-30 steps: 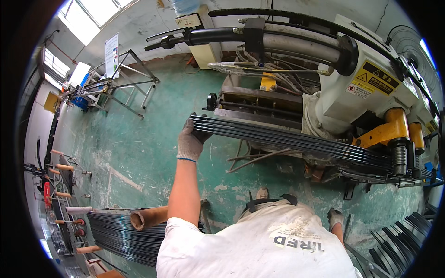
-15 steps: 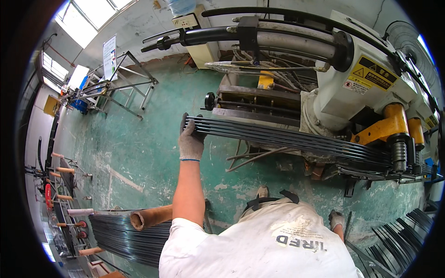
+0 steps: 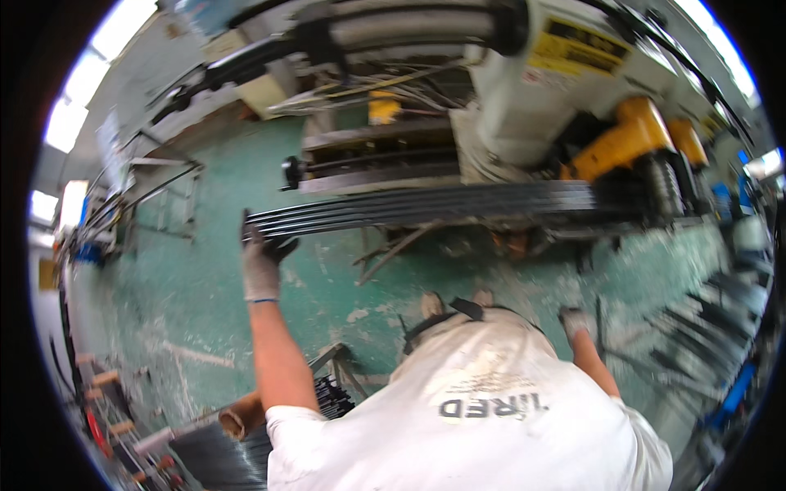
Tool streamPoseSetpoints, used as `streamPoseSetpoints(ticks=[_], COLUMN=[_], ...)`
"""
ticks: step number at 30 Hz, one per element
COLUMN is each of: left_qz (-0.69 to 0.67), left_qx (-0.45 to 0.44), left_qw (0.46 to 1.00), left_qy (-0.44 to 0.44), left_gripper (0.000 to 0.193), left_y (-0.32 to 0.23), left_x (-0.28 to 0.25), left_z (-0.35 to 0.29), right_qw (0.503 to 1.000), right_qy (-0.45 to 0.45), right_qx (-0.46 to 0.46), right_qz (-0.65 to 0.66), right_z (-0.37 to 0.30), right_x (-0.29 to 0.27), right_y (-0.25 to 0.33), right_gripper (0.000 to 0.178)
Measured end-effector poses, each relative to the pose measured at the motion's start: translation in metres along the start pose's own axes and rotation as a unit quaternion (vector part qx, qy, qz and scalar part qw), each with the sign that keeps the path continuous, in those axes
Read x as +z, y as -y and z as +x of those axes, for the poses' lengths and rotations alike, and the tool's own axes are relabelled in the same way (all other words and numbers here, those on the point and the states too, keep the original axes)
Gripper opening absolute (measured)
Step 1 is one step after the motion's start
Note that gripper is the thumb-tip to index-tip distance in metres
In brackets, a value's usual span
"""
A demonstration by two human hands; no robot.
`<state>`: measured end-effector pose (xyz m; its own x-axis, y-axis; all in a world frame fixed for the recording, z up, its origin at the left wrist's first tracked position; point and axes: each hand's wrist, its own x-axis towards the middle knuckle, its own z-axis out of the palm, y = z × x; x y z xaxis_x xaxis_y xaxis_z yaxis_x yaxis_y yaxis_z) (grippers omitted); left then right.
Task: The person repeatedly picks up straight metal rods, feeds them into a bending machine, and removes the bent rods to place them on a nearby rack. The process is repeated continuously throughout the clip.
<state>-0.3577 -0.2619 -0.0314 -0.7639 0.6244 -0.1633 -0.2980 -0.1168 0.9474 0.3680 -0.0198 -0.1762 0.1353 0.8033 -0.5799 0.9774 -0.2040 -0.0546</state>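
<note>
A row of long, thin black rods or tubes (image 3: pixel 393 211) lies side by side along the front of a large machine (image 3: pixel 524 98). My left hand (image 3: pixel 264 266), in a grey knit glove with dark fingers, is closed around their left end. Their right part runs toward a yellow machine arm (image 3: pixel 622 141) and a coil spring (image 3: pixel 661 186). Low at my right side hangs my right hand (image 3: pixel 575 321), also gloved and away from the rods; blur hides how its fingers are set.
Behind my left elbow, a brown cardboard tube (image 3: pixel 239 416) lies by a stack of dark rods (image 3: pixel 221 454). More dark rods (image 3: pixel 696 344) rest on a rack at the right. A metal frame stand (image 3: pixel 164 192) is at the far left, on the green floor (image 3: pixel 196 303).
The view has swung, so the machine and rods sit further left in the picture. My left hand still grips the rod ends, and the rods' right part now shows shifted left out of the machine.
</note>
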Motion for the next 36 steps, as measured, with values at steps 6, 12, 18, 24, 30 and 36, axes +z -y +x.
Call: streamPoseSetpoints(ticks=[6, 12, 18, 24, 30, 36], left_qz=[-0.012, -0.246, -0.325, -0.292, -0.279, -0.278], left_qx=[-0.011, 0.012, -0.063, -0.271, -0.353, -0.362], left_qw=[0.999, 0.969, 0.906, 0.874, 0.863, 0.869], left_qy=[0.028, -0.012, -0.263, -0.279, -0.228, -0.193], left_gripper=[0.077, 0.075, 0.072, 0.062, 0.054, 0.047], left_y=[-0.001, 0.022, 0.093, 0.238, 0.289, 0.277], left_x=[0.0, -0.025, 0.017, 0.119, 0.227, 0.238], left_z=[0.002, 0.0, -0.048, -0.09, -0.076, -0.066], right_qw=[0.985, 0.992, 0.991, 0.986, 0.984, 0.973], right_qy=[-0.009, 0.045, 0.078, 0.135, -0.001, -0.036], right_qx=[-0.028, -0.046, -0.07, -0.099, -0.083, -0.095], right_qz=[0.17, 0.106, 0.084, -0.016, 0.156, 0.207], right_z=[0.033, 0.038, 0.117, 0.206, 0.267, 0.267], right_x=[0.022, 0.006, 0.024, -0.013, -0.077, -0.088], right_y=[-0.006, 0.024, -0.024, -0.062, -0.066, -0.066], right_gripper=[0.049, 0.055, 0.056, 0.064, 0.063, 0.063])
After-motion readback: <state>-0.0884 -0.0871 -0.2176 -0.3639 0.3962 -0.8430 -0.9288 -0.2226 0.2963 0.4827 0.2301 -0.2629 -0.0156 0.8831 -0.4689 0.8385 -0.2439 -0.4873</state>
